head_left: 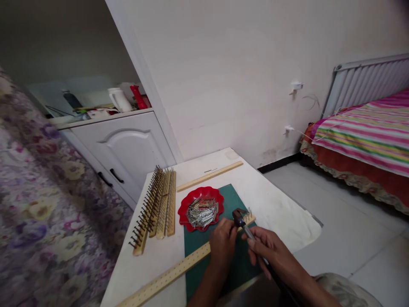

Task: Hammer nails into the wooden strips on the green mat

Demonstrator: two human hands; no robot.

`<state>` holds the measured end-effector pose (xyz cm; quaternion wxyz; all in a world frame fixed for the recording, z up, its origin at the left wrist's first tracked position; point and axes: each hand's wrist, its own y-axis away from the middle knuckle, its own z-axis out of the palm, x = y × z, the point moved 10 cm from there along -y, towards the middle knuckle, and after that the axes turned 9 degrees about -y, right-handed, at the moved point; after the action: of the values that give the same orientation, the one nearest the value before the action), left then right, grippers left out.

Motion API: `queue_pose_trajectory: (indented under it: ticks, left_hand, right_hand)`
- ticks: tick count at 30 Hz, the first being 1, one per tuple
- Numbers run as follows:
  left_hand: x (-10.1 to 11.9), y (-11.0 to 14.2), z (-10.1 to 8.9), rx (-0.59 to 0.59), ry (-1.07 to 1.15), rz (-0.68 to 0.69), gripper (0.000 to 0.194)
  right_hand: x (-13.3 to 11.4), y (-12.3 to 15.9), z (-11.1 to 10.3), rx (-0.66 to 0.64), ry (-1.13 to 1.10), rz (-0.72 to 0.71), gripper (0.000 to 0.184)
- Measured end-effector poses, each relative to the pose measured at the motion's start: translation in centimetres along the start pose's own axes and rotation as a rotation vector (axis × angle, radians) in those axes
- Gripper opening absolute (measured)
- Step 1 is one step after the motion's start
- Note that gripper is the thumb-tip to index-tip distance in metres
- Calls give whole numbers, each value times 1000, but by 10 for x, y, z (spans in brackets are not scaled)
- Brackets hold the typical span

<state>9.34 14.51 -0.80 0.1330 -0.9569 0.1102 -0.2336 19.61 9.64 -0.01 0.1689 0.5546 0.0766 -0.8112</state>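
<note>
"Hammer (248, 231) in which hand?"

"The right hand (267, 249): its fingers are closed around the handle, lower right of centre. The head is over the strip (198, 257); I can't tell if it touches."

"And the left hand (224, 234)?"

"Just beside the hammer's head, fingers bent together at the strip. I can't tell whether they pinch a nail; the knuckles hide it."

"How does the strip lie?"

"Slanting from the bottom edge, left of the middle, up to the right across the green mat (235, 195). Holes dot it, and a few nails (249, 214) stand at its upper right end."

"Which step, then?"

"Nailing, I'd judge, and early on this strip: the holes in sight at lower left hold nothing. The strips (171, 209) at the table's (281, 217) left bristle with nails."

"What does the next move call for?"

"A steady strip, an upright nail, and a short straight tap with fingertips out of the way. Loose nails fill the red dish (200, 191), above the left hand."
</note>
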Motion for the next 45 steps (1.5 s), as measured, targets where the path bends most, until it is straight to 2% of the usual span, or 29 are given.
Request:
queue_pose_trajectory:
  ticks: [19, 24, 37, 45]
  left_hand:
    - [-3, 1, 1, 14, 1, -9, 17]
    - [-1, 2, 0, 42, 47, 0, 19]
    - [-5, 4, -3, 29, 156, -1, 17]
    - [-7, 3, -1, 41, 131, -39, 14]
  right_hand:
    - [3, -2, 3, -15, 15, -6, 24]
    - [-6, 0, -2, 0, -7, -40, 26]
    - [-21, 3, -25, 101, -72, -126, 26]
    - [-18, 2, -18, 69, -67, -115, 25]
